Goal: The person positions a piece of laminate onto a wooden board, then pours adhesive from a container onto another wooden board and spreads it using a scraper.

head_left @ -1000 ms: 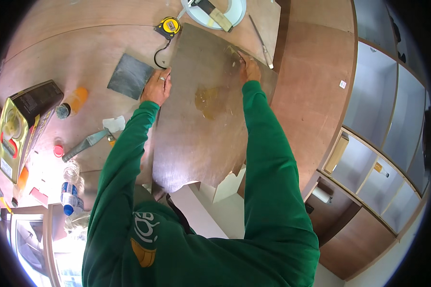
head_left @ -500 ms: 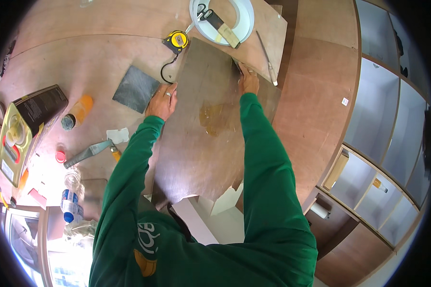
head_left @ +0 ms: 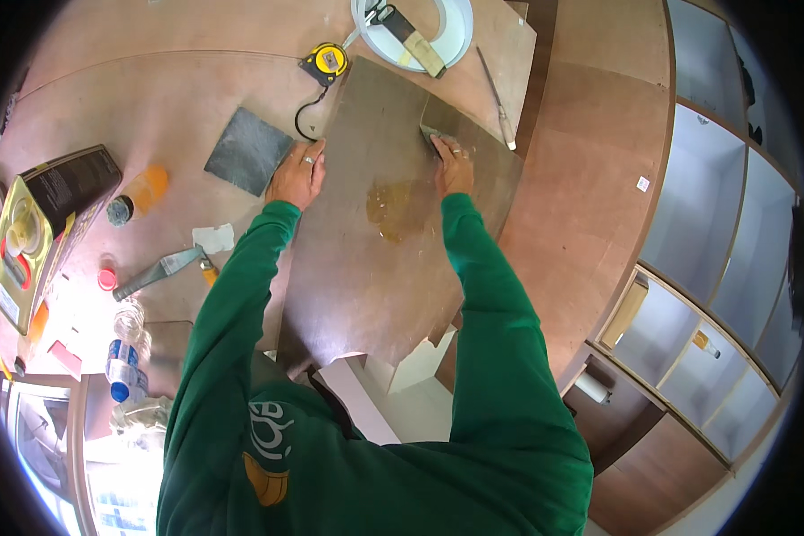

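Observation:
A brown wooden board (head_left: 366, 277) lies slanted in front of me, with a wet amber patch of glue (head_left: 391, 211) near its middle. My left hand (head_left: 297, 173) grips the board's left edge, fingers curled, beside a dark grey square sheet (head_left: 248, 152). On the far right part of the board, my right hand (head_left: 456, 168) is closed on a thin, dark flat spreader (head_left: 428, 132). The spreader's edge is down at the surface; the fingers hide part of it.
Around the board lie a yellow tape measure (head_left: 328, 61), a white roll of edging (head_left: 460, 36) and a thin pointed tool (head_left: 500, 107). At left are a metal can (head_left: 67, 188), an orange bottle (head_left: 143, 192) and a grey-bladed tool (head_left: 161, 272). Shelves (head_left: 692, 196) stand at right.
My right hand has drawn the spreader a little nearer and left, away from the board's far right edge. My left hand stays at the left edge. The whole view has shifted slightly.

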`<action>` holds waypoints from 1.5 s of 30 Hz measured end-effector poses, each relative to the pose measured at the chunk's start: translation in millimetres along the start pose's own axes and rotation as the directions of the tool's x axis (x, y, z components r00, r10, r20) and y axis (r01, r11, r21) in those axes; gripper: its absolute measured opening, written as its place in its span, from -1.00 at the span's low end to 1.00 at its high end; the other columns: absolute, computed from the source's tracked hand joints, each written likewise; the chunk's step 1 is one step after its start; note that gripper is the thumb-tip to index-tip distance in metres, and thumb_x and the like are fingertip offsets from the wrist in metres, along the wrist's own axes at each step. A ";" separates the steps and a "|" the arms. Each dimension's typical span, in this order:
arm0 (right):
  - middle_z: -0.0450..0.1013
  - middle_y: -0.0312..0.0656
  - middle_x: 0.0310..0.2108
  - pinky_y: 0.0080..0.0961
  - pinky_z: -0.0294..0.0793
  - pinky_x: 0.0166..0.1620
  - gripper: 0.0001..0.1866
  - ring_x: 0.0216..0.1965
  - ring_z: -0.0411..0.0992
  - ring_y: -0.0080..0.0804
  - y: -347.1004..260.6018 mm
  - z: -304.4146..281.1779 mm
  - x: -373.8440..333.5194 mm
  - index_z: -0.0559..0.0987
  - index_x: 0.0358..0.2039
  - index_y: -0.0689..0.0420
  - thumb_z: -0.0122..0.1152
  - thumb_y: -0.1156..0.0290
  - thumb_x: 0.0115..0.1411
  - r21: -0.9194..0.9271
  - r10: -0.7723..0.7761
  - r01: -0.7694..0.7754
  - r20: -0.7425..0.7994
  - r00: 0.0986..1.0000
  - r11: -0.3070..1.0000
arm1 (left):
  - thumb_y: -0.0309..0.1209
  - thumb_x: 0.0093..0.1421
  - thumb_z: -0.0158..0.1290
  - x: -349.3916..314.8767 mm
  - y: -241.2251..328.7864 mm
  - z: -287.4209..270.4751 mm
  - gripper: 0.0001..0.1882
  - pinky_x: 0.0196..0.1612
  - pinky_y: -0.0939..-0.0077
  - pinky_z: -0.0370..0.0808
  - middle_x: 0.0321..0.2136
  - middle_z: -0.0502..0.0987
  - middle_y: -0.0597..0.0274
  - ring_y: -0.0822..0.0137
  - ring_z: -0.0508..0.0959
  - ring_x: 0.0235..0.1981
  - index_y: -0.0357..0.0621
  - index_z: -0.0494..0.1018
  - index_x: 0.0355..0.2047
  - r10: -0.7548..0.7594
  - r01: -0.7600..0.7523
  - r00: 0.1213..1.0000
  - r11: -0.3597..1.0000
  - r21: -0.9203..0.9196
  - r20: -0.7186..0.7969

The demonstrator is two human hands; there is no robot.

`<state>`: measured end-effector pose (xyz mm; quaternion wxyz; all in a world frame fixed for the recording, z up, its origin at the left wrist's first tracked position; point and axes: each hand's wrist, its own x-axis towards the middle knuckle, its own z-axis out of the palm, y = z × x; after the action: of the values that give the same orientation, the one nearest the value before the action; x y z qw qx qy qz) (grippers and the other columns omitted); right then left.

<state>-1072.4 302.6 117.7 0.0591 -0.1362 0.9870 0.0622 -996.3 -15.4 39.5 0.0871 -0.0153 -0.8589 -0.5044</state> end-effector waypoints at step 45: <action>0.38 -0.32 0.07 -0.19 0.32 0.08 -0.41 0.08 0.31 -0.18 -43.2 4.8 74.7 0.44 0.11 -0.21 0.13 0.57 0.04 0.079 0.074 -0.067 -0.101 0.992 0.995 | -0.44 0.20 0.00 2.0 0.3 -1.3 -0.72 -0.24 0.19 0.47 -0.29 0.45 0.04 0.02 0.49 -0.29 -0.18 0.43 -0.07 0.007 -0.008 1.000 1.000 -0.024 -0.006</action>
<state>-1131.4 242.5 98.4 0.0105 -0.1020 0.9945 0.0196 -998.1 -16.5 40.7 0.0914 -0.0180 -0.8525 -0.5143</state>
